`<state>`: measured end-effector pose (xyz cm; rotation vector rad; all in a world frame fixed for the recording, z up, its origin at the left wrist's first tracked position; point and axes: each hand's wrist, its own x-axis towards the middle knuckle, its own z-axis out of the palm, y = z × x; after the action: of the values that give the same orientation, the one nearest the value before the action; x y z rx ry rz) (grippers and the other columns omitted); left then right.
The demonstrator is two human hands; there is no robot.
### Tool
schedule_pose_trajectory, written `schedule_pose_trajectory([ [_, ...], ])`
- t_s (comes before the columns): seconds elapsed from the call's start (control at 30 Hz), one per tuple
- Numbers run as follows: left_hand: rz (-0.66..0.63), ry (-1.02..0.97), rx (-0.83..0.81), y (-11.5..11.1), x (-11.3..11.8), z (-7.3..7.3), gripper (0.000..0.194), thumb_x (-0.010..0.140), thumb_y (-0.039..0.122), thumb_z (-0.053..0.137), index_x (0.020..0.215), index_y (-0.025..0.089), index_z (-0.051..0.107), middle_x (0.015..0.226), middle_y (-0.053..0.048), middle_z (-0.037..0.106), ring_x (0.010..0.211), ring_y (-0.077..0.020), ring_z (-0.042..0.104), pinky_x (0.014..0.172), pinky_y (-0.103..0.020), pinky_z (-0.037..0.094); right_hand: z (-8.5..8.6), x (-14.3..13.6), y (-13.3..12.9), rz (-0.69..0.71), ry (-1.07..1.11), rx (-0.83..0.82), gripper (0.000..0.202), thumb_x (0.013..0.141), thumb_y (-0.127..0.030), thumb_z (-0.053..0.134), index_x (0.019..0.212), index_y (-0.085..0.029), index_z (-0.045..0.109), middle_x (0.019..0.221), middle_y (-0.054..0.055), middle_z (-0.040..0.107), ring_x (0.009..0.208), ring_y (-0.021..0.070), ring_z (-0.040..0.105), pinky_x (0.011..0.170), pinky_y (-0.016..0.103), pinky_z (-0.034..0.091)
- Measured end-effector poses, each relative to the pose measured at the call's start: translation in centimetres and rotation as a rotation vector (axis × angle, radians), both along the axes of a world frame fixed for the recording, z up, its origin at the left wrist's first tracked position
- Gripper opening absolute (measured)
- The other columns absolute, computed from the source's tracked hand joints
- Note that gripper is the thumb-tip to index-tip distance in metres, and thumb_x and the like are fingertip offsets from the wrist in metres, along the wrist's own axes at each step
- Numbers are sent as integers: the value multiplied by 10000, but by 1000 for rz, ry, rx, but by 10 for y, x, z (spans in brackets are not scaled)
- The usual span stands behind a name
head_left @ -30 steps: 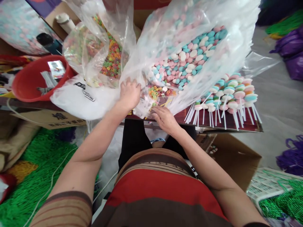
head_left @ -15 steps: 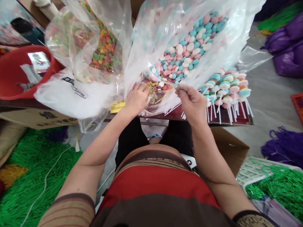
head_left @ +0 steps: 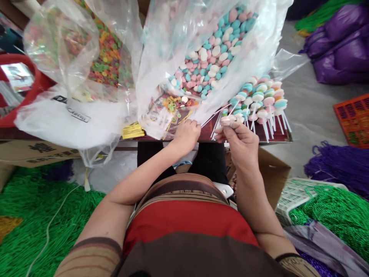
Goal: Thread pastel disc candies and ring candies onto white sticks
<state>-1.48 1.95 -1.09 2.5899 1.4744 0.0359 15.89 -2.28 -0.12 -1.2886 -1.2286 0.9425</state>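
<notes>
My left hand (head_left: 188,134) is at the table's front edge with its fingers curled, beside the clear plastic bag. What its fingers hold, if anything, is hidden. Thin white sticks (head_left: 212,118) lie just to its right. My right hand (head_left: 242,144) is closed in a pinch, with a small pale pink candy (head_left: 226,120) at the fingertips. Behind it stands a cluster of candy skewers (head_left: 259,96), with pink, white and blue pieces on white sticks. Pink, blue and white candies (head_left: 206,71) fill the large open bag, and ring-shaped gummies (head_left: 173,105) lie at its mouth.
Another bag of colourful gummy rings (head_left: 106,57) is at the left, near a red tub (head_left: 37,84). Yellow twist ties (head_left: 132,130) lie on the table edge. Green strands (head_left: 43,211) cover the floor at left. A white basket (head_left: 291,198) stands at right.
My left hand has moved away from the gummies, toward the sticks. My right hand has come down from the bag toward the table edge. The whole view has shifted.
</notes>
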Motion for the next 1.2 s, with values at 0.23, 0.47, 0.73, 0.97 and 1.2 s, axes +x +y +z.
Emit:
schedule_pose_trajectory([
  [0.23,14,159,-7,-7,13,17,353,923,7,466,1089,58,774,1070,-240,776,1032,-303,745,913,-425,520,-19,6,-15,14,10,-150,221,915,-402,719,1023,-223,792,834,21,800,626,134,713,564,260,575],
  [0.47,36,193,-28,-7,0,20,318,944,76,484,1089,62,766,1070,-233,775,1023,-304,759,899,-411,556,-29,-3,-18,103,-11,-183,289,928,-451,678,1037,-211,796,851,37,803,618,131,700,563,261,565],
  [0.73,56,303,-189,11,-2,28,406,945,60,444,1231,45,732,1232,-266,728,1073,-342,771,859,-403,587,-33,-7,-16,138,-27,-188,349,928,-486,663,1059,-189,790,855,54,803,620,138,695,605,279,569],
  [0.97,76,252,-195,10,-26,39,383,955,147,466,1232,73,722,1185,-235,747,1098,-368,764,846,-411,584,-34,-8,-16,109,33,-293,376,898,-522,694,1054,-191,777,838,44,779,613,134,668,533,256,514],
  [1.2,52,170,-197,-17,-43,52,312,929,122,472,1107,97,726,1071,-186,766,971,-309,766,762,-364,546,-24,-26,-1,211,408,-353,542,809,-584,808,1199,-221,712,744,-44,689,453,67,501,433,226,404],
])
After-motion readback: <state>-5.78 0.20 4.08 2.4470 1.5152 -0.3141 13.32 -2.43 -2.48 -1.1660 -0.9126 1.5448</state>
